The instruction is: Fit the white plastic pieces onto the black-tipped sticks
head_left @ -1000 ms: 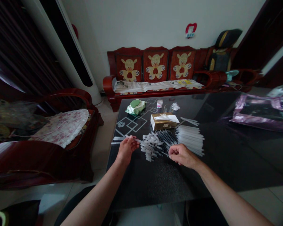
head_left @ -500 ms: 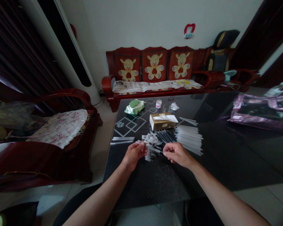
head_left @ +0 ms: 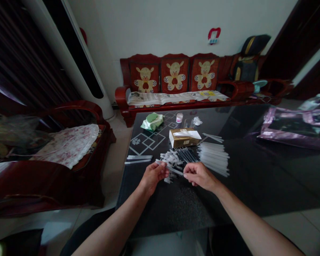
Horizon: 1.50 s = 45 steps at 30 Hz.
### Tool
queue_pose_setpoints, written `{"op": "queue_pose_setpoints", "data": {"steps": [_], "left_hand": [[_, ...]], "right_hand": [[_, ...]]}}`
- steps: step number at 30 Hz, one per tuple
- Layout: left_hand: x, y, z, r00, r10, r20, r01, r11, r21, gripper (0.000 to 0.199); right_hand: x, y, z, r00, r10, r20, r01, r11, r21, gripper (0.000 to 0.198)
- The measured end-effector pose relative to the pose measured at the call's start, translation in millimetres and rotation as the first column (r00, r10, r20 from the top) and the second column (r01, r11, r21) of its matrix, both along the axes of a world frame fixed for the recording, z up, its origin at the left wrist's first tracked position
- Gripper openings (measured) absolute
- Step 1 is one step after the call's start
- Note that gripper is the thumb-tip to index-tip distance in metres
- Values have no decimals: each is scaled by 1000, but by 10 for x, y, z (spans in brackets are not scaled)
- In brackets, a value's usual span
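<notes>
My left hand is closed on a slim, translucent white pen tube that slants down to the right. At its right end, the fingertips of my right hand are pinched together; what lies inside that pinch is mostly hidden. Just beyond the tube is a heap of short white plastic pieces, like caps. Thin dark rods, like pen refills, lie behind my right hand. To their right, many more white tubes are laid side by side.
Several finished-looking white sticks lie at the table's left edge. Behind the parts stands a gold tissue box, with a green wipes pack, a small cup and crumpled tissue farther back. A purple-edged bag lies right.
The two hands have come slightly closer together. The gap between the tube's right end and my right fingertips has closed up.
</notes>
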State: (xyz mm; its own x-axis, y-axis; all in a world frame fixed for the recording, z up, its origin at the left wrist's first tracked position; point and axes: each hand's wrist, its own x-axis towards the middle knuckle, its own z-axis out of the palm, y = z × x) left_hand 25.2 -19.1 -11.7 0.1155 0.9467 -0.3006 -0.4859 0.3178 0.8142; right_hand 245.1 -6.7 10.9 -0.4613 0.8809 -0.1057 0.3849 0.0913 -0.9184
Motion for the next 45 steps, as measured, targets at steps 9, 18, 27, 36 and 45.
{"op": "queue_pose_setpoints", "data": {"steps": [9,18,27,36,45], "left_hand": [[-6,16,37,997,26,76,-19,996,-91,10],[-21,80,17,971,139,192,-89,965,-248,15],[17,33,54,981,132,144,-106,979,-174,16],[24,19,94,984,136,117,-120,983,-137,14],[31,14,116,983,147,112,-136,986,-100,9]], "right_hand": [[9,34,-62,995,-15,-102,8,997,-73,18],[-26,29,-18,923,-122,-365,61,983,-174,27],[-98,6,-18,897,-207,-391,155,975,-161,26],[-134,4,-22,897,-167,-409,112,982,-155,25],[-132,13,-15,895,-199,-399,153,978,-144,25]]}}
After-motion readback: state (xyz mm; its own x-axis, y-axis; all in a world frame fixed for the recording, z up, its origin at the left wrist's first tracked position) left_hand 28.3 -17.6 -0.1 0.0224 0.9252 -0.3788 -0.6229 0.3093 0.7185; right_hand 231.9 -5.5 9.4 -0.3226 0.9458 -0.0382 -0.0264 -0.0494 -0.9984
